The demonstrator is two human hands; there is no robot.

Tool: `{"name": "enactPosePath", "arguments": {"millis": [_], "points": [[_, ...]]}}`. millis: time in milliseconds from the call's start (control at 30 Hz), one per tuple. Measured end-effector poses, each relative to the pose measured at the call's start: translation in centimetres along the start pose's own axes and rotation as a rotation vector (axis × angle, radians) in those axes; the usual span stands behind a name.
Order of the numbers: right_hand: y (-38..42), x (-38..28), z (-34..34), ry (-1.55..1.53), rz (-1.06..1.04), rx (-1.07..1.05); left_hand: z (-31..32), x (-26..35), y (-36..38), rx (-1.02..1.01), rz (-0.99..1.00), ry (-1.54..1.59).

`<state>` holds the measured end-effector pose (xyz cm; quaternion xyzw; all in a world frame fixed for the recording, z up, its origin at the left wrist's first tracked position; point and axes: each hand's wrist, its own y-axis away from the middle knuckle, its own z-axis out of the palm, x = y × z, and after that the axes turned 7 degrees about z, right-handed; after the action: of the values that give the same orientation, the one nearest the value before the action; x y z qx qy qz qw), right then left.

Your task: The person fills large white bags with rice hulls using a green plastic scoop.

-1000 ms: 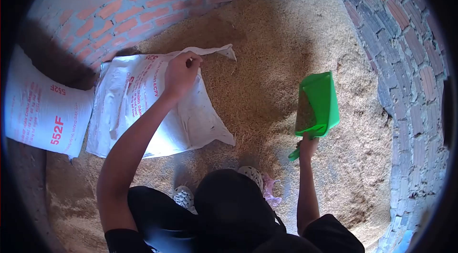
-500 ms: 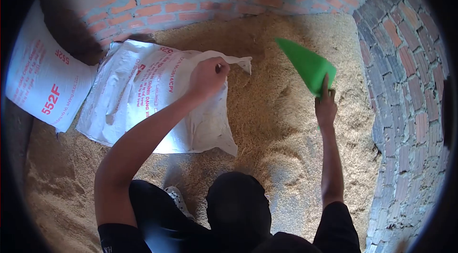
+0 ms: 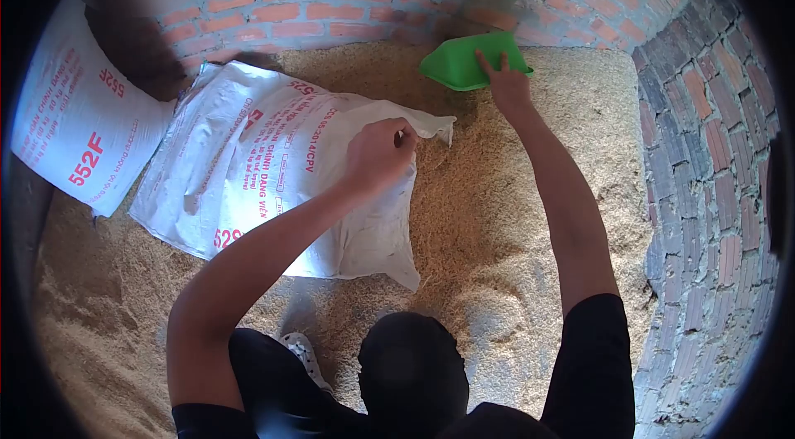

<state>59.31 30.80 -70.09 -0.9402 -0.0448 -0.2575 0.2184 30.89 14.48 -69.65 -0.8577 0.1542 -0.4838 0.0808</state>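
Note:
My left hand is closed on the upper edge of the open end of a white woven sack with red print, lying on its side. A green plastic scoop is in my right hand, low over the loose straw-coloured grain or husks near the back wall. Two fingers of that hand stretch along the scoop, while its grip on the handle is mostly hidden. The inside of the sack does not show.
A full white sack marked 552F stands at the left, against the lying one. Brick walls rise at the back and right. My patterned shoe is in the grain near my knee.
My right hand has carried the green scoop leftward and forward, toward the back wall, and the scoop has turned. My left hand keeps hold of the sack's edge.

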Motion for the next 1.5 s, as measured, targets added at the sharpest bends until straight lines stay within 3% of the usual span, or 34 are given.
{"name": "enactPosePath", "arguments": {"millis": [67,300,367,567,1267,1500], "points": [[0.1,-0.2,-0.3,-0.006,-0.008,-0.137,0.0,-0.2,0.1,-0.008,-0.012,-0.009],[0.7,1.5,-1.8,0.045,-0.045,-0.244,0.0,-0.1,-0.1,-0.021,-0.001,0.036],[0.9,2.0,-1.5,0.081,-0.041,-0.364,-0.1,0.2,-0.2,-0.046,-0.032,0.053],[4.2,2.2,0.4,0.111,-0.068,-0.283,0.1,0.1,-0.1,-0.017,-0.007,0.061],[7.4,0.7,-0.5,0.051,-0.084,-0.342,-1.5,0.5,0.3,-0.033,-0.011,0.061],[11.7,3.1,-2.6,0.084,-0.129,-0.348,-1.7,0.3,0.7,-0.009,0.004,0.045]]}}
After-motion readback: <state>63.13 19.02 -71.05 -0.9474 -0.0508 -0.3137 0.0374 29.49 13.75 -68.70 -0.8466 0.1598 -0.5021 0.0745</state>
